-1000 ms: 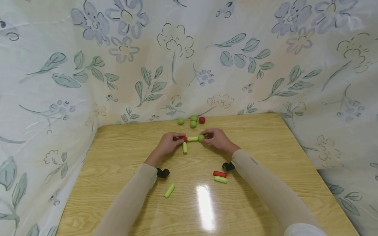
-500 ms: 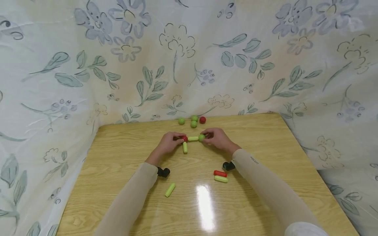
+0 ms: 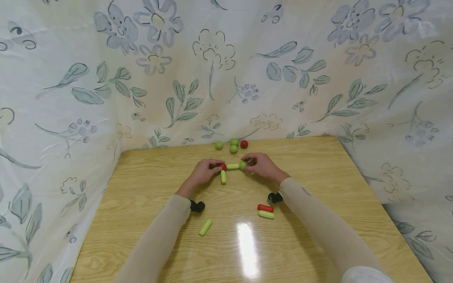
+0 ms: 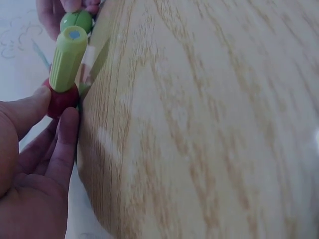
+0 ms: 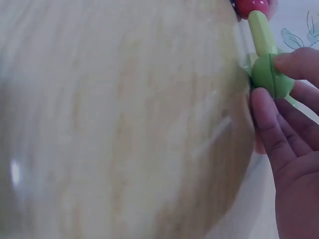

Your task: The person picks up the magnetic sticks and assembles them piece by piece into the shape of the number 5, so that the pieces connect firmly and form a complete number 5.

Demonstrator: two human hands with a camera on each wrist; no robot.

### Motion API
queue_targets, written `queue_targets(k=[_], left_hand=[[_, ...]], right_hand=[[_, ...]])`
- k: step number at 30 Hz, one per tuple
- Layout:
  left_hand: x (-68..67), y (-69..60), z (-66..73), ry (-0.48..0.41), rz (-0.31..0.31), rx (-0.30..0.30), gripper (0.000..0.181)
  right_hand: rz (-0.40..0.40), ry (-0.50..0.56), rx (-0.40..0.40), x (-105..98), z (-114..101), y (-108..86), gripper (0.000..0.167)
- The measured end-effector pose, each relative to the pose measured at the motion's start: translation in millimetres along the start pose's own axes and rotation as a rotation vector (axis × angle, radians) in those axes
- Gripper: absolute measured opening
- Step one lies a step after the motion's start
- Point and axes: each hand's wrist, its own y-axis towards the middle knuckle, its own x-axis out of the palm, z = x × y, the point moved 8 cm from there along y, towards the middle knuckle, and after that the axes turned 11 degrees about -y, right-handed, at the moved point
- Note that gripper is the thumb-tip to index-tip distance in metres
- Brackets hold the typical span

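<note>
In the head view the left hand [image 3: 203, 171] pinches a red ball [image 3: 222, 166] between thumb and fingers. The right hand [image 3: 262, 165] pinches a green ball [image 3: 243, 165]. A yellow-green stick [image 3: 232, 166] spans the two balls, and a second stick [image 3: 223, 177] extends from the red ball toward the person. The left wrist view shows that second stick [image 4: 68, 59] with its free end facing the camera and the red ball [image 4: 63, 101] at its other end. In the right wrist view the green ball [image 5: 272, 76] meets one end of the connecting stick [image 5: 262, 33].
Behind the hands, several green balls [image 3: 234, 149] and a red ball [image 3: 244, 144] lie near the table's back edge. A red stick [image 3: 265, 208] lies beside a yellow-green one [image 3: 266, 214] at the right front; another yellow-green stick [image 3: 205, 227] lies at the left front. Floral cloth [image 3: 226, 86] hangs behind.
The head view has shifted slightly, moving the scene a little to the right in the picture. Both hands keep their hold on the balls, with no other visible change.
</note>
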Motion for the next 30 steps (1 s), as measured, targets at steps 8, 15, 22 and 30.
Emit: queue_targets(k=[8, 15, 22, 30], left_hand=[[0.7, 1.4, -3.3, 0.004, 0.005, -0.014, 0.032], [0.0, 2.3, -1.3, 0.008, -0.003, 0.002, 0.033], [-2.4, 1.4, -4.6, 0.005, 0.003, 0.001, 0.032], [-1.0, 2.0, -0.1, 0.009, -0.009, 0.033, 0.032]], right_hand=[[0.027, 0.002, 0.01, -14.4, -4.3, 7.3, 0.042], [0.108, -0.015, 0.054, -35.7, 1.1, 17.9, 0.039], [0.156, -0.06, 0.034, -52.5, -2.8, 35.2, 0.033], [0.202, -0.077, 0.105, -62.6, 13.6, 49.8, 0.034]])
